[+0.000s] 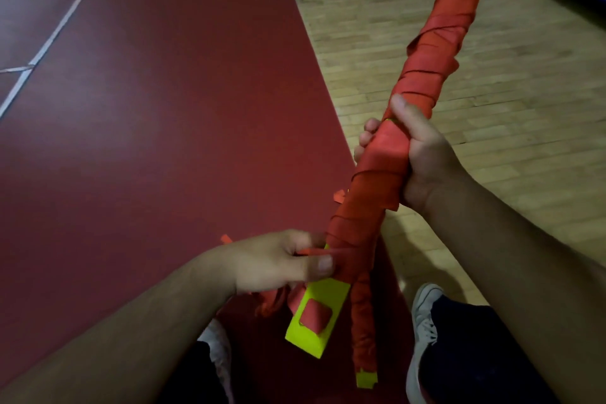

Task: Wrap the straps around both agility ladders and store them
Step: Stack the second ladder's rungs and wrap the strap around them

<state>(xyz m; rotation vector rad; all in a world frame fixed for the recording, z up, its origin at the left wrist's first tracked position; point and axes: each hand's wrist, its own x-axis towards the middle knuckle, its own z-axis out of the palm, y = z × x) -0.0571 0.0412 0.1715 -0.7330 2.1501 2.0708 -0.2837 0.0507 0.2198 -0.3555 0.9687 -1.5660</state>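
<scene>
Orange-red strap (436, 43) already winds in loose turns along nearly the whole yellow-green agility ladder bundle (316, 321), which is held slanting in the air above the red mat (164, 141) and wooden floor (492, 75). The right hand (423, 154) curls its fingers round the bundle's middle while the left hand (278, 259) pinches the strap's loose tail beside the near end, so this wrap looks nearly finished but not secured. A thinner wrapped piece (360, 331) hangs just under the near end; whether it is the second ladder I cannot tell, and storing evidently remains.
</scene>
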